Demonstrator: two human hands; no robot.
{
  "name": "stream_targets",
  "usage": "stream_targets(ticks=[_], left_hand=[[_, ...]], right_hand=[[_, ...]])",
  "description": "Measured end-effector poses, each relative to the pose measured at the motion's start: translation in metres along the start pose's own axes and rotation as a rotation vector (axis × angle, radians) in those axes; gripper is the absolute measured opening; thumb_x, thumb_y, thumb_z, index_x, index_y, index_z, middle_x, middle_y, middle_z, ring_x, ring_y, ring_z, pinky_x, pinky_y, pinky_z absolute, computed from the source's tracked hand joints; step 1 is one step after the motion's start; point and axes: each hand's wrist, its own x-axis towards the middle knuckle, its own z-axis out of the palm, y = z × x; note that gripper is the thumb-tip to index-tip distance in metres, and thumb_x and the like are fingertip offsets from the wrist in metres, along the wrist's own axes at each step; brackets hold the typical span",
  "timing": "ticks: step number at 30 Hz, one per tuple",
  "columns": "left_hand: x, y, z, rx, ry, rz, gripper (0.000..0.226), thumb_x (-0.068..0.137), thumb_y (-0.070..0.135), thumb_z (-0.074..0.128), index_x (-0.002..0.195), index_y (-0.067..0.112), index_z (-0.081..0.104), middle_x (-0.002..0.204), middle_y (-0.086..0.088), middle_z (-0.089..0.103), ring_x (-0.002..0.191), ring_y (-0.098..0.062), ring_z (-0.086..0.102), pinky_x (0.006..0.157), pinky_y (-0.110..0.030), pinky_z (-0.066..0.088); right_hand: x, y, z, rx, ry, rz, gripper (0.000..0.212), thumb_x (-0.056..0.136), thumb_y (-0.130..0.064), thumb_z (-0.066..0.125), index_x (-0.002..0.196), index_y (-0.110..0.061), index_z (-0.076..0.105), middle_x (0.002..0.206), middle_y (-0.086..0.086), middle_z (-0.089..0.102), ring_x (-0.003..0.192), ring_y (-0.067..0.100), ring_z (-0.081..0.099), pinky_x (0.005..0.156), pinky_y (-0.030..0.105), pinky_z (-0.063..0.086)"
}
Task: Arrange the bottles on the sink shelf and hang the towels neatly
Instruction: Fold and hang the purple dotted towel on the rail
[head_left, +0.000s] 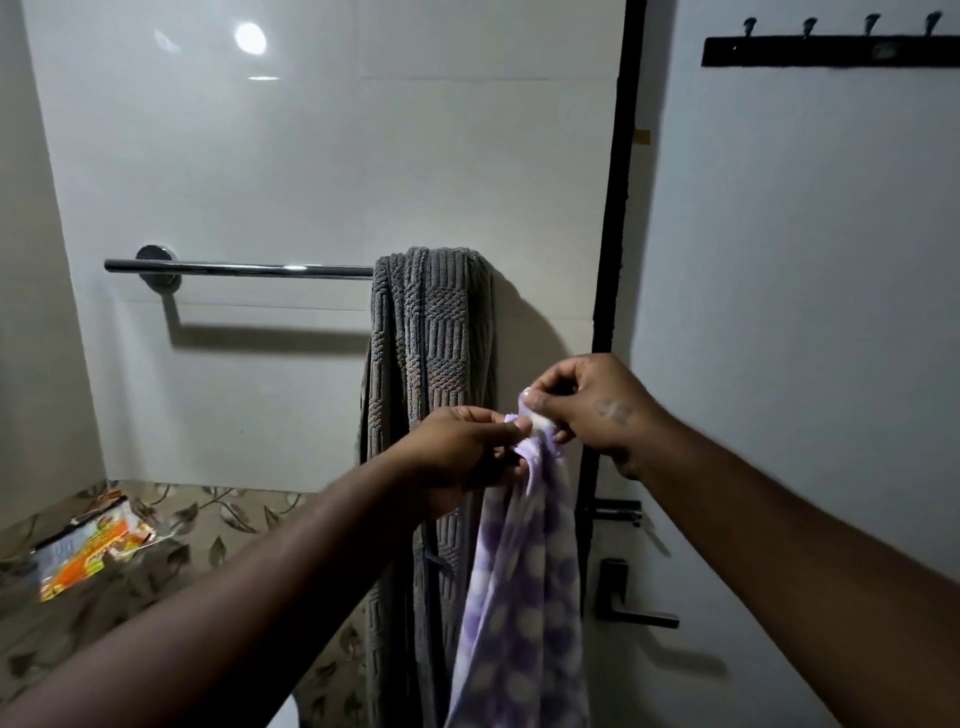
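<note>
A purple-and-white checked towel (524, 597) hangs down from both my hands in front of me. My left hand (462, 452) pinches its top edge, and my right hand (587, 400) pinches the same edge just to the right. Behind them a grey ribbed towel (426, 364) hangs bunched over the right end of a chrome towel bar (234, 269) on the white tiled wall. The left part of the bar is bare. No bottles or sink shelf are in view.
A white door (779, 312) with a dark lever handle (634, 613) stands at the right, with a black hook rack (831, 49) high on it. A floral-patterned surface (218, 525) at lower left carries an orange packet (88, 551).
</note>
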Motion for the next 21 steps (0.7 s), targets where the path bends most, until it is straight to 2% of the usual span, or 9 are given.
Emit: stream_targets(ticks=[2, 4, 6, 8, 11, 14, 16, 18, 21], left_hand=[[0.003, -0.003, 0.003, 0.001, 0.044, -0.01, 0.018, 0.096, 0.008, 0.066, 0.08, 0.0, 0.068, 0.068, -0.011, 0.064, 0.054, -0.012, 0.063, 0.052, -0.022, 0.058], [0.004, -0.004, 0.004, 0.003, 0.09, -0.016, 0.017, 0.096, 0.007, 0.065, 0.081, -0.001, 0.067, 0.071, -0.015, 0.062, 0.054, -0.015, 0.064, 0.051, -0.024, 0.058], [0.004, -0.002, 0.004, 0.002, 0.115, -0.014, 0.016, 0.096, 0.007, 0.066, 0.087, -0.005, 0.068, 0.076, -0.019, 0.063, 0.055, -0.018, 0.067, 0.053, -0.027, 0.06], [0.004, -0.001, 0.003, -0.006, 0.138, -0.007, 0.017, 0.097, 0.008, 0.065, 0.09, -0.008, 0.068, 0.076, -0.021, 0.064, 0.055, -0.019, 0.068, 0.053, -0.027, 0.061], [0.005, -0.001, 0.001, -0.017, 0.165, 0.009, 0.023, 0.097, 0.005, 0.064, 0.076, -0.004, 0.069, 0.067, -0.018, 0.066, 0.05, -0.018, 0.068, 0.052, -0.029, 0.062], [0.005, -0.002, 0.001, -0.018, 0.178, 0.012, 0.03, 0.096, -0.003, 0.06, 0.07, -0.001, 0.075, 0.067, -0.019, 0.071, 0.053, -0.022, 0.07, 0.056, -0.03, 0.062], [0.004, -0.001, 0.002, -0.044, 0.2, -0.009, 0.024, 0.096, -0.004, 0.059, 0.078, -0.004, 0.075, 0.077, -0.021, 0.071, 0.058, -0.024, 0.069, 0.057, -0.032, 0.062], [0.003, 0.0, 0.003, -0.057, 0.191, -0.036, 0.018, 0.098, 0.001, 0.058, 0.089, -0.004, 0.073, 0.082, -0.019, 0.069, 0.059, -0.022, 0.067, 0.058, -0.032, 0.061], [0.002, 0.002, 0.002, -0.085, 0.154, -0.068, 0.019, 0.101, 0.006, 0.055, 0.106, -0.003, 0.071, 0.086, -0.015, 0.071, 0.066, -0.021, 0.069, 0.068, -0.035, 0.063]], right_hand=[[-0.005, -0.001, 0.004, -0.068, -0.01, -0.021, 0.009, 0.085, -0.018, 0.078, 0.08, -0.012, 0.076, 0.073, 0.006, 0.078, 0.065, 0.028, 0.072, 0.065, 0.041, 0.062], [-0.007, -0.003, 0.004, -0.122, 0.012, -0.021, 0.011, 0.082, -0.022, 0.082, 0.077, -0.014, 0.076, 0.075, 0.005, 0.078, 0.075, 0.032, 0.075, 0.075, 0.049, 0.062], [-0.009, -0.006, 0.002, -0.14, 0.009, -0.013, 0.012, 0.078, -0.024, 0.085, 0.076, -0.015, 0.078, 0.074, 0.004, 0.078, 0.077, 0.032, 0.075, 0.076, 0.051, 0.061], [-0.012, -0.009, 0.001, -0.19, -0.012, -0.016, 0.013, 0.077, -0.028, 0.086, 0.077, -0.017, 0.08, 0.071, 0.001, 0.078, 0.076, 0.028, 0.075, 0.075, 0.048, 0.062], [-0.015, -0.013, 0.003, -0.292, -0.023, -0.051, 0.009, 0.078, -0.03, 0.084, 0.083, -0.022, 0.082, 0.073, -0.001, 0.078, 0.078, 0.021, 0.075, 0.075, 0.041, 0.061], [-0.019, -0.014, 0.01, -0.396, -0.053, -0.09, 0.015, 0.076, -0.031, 0.084, 0.089, -0.023, 0.083, 0.08, -0.002, 0.079, 0.08, 0.014, 0.074, 0.074, 0.033, 0.058], [-0.024, -0.011, 0.017, -0.471, -0.053, -0.135, 0.024, 0.073, -0.032, 0.084, 0.095, -0.023, 0.082, 0.087, -0.001, 0.08, 0.082, 0.011, 0.073, 0.073, 0.029, 0.057], [-0.028, -0.004, 0.024, -0.564, 0.037, -0.243, 0.027, 0.077, -0.027, 0.08, 0.103, -0.021, 0.081, 0.096, 0.001, 0.079, 0.087, 0.015, 0.072, 0.072, 0.025, 0.052], [-0.031, 0.005, 0.03, -0.649, 0.151, -0.386, 0.019, 0.083, -0.023, 0.072, 0.1, -0.02, 0.079, 0.088, 0.001, 0.07, 0.085, 0.024, 0.066, 0.067, 0.028, 0.041]])
